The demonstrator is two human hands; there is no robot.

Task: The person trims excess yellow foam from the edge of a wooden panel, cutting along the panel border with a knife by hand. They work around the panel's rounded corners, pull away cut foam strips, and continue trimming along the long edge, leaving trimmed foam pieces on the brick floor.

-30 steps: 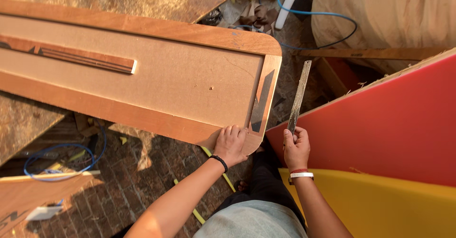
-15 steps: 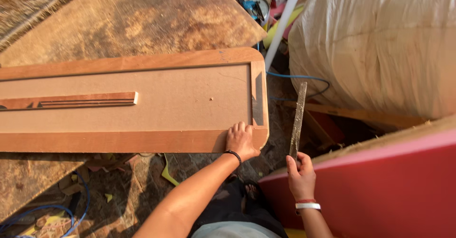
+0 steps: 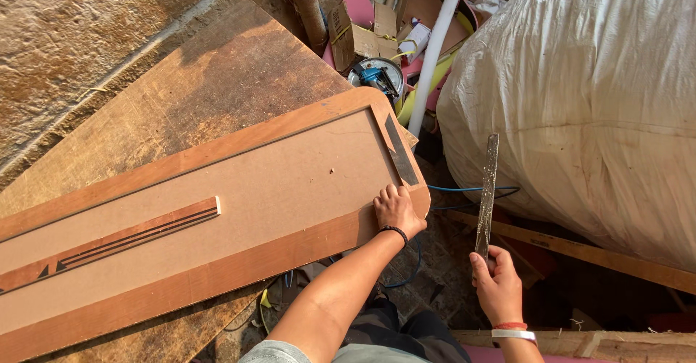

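A long brown fibreboard panel [image 3: 239,196] with an orange-brown wooden border lies across a plywood sheet [image 3: 217,95]. My left hand [image 3: 397,211] rests flat on the panel's near right corner, beside a dark diagonal strip [image 3: 401,151]. A decorative wooden strip [image 3: 116,243] with dark lines lies on the panel's left part. My right hand [image 3: 496,287] grips the lower end of a long, worn metal ruler [image 3: 487,193], which points upward and away, off the panel's right edge.
A big white sack [image 3: 580,109] fills the right side. Behind the panel lie cardboard boxes [image 3: 362,33], a white pipe [image 3: 435,48] and a blue power tool [image 3: 377,77]. A blue cable [image 3: 464,189] and a wooden batten [image 3: 580,251] lie low at the right.
The view has swung left and up: the red and yellow boards have left the frame and the sack fills the right. My left hand stays on the panel corner; my right keeps the ruler.
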